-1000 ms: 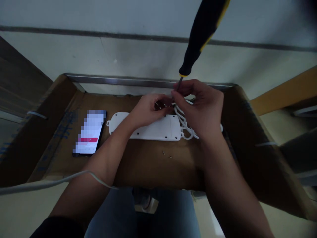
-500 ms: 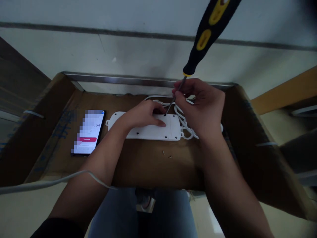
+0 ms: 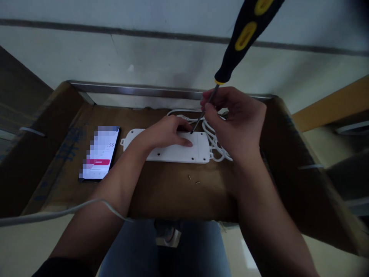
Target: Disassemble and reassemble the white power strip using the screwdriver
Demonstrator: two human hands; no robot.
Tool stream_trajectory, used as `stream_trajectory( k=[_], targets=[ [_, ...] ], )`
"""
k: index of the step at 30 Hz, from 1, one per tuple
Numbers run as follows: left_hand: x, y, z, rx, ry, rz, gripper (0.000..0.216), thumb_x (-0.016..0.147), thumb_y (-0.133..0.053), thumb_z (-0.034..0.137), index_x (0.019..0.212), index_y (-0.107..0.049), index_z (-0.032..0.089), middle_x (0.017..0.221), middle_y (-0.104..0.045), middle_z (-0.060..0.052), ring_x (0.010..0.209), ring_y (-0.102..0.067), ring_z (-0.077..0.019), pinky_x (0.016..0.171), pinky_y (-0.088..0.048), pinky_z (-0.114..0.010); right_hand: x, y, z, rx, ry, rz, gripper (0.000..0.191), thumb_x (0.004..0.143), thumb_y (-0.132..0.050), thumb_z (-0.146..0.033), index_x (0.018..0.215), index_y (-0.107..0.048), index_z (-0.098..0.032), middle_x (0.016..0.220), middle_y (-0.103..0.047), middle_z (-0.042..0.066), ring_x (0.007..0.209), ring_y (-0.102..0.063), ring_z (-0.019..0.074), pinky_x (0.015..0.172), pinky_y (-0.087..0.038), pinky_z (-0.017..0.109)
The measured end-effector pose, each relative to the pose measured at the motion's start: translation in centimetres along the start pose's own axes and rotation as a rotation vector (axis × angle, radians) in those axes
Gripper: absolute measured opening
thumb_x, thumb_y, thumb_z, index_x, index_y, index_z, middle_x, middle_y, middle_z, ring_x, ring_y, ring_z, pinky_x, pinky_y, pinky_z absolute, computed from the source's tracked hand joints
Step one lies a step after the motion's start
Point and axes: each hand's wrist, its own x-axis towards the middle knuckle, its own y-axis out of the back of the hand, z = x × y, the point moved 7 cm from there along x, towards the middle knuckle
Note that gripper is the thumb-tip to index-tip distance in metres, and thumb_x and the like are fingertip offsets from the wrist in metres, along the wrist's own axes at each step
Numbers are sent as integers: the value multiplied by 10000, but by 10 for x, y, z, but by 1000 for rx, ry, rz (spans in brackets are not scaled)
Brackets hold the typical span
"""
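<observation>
A white power strip (image 3: 175,154) lies face down, its underside dotted with dark screw holes. My left hand (image 3: 165,132) is on it, thumb along the underside and the other fingers curled at the far edge, partly hidden. In my right hand (image 3: 235,117) the fingertips pinch the metal shaft of a screwdriver (image 3: 238,46), whose black-and-yellow handle points up and right. Its tip meets a hole near the strip's far edge, beside my left fingers. On the near side rest two small screws (image 3: 197,182).
A cardboard tray (image 3: 173,200) with raised side walls surrounds the work. To the left lies a lit phone (image 3: 100,154); a coiled white cord (image 3: 211,132) sits at the right. A thin white cable (image 3: 57,212) crosses by my left forearm. Behind stands a pale wall (image 3: 161,57).
The view has shifted slightly. The screwdriver handle appears a little farther right and turned slightly, its tip still at the same hole. The left hand keeps its place on the power strip.
</observation>
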Motion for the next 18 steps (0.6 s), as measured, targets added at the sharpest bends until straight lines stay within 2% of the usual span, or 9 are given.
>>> stream_trajectory(
  k=[7,12,18],
  targets=[
    [-1,0,4,16,33,-29,435,707,-901,378,1070,-803,158,1068,-809,-95,979,-738,-275,908,-570,-389,-1,-3,-4,3,3,-6,229,848,-676,-162,1014,-775,-286,918,-792,-22,776,-711,112,762,-627,281],
    [-1,0,8,8,-5,-31,422,718,-882,371,1069,-801,151,1086,-809,-102,1001,-739,-280,933,-566,-391,0,-2,-7,-38,2,-27,213,860,-680,-157,1010,-770,-278,940,-798,-10,778,-710,111,778,-632,281],
    [-3,2,13,-87,-94,41,295,868,-664,227,1116,-799,139,1057,-816,-66,965,-738,-214,884,-545,-313,2,-1,-4,-21,16,-56,214,865,-664,-129,1004,-746,-268,944,-787,-19,782,-722,94,761,-616,252]
  ],
)
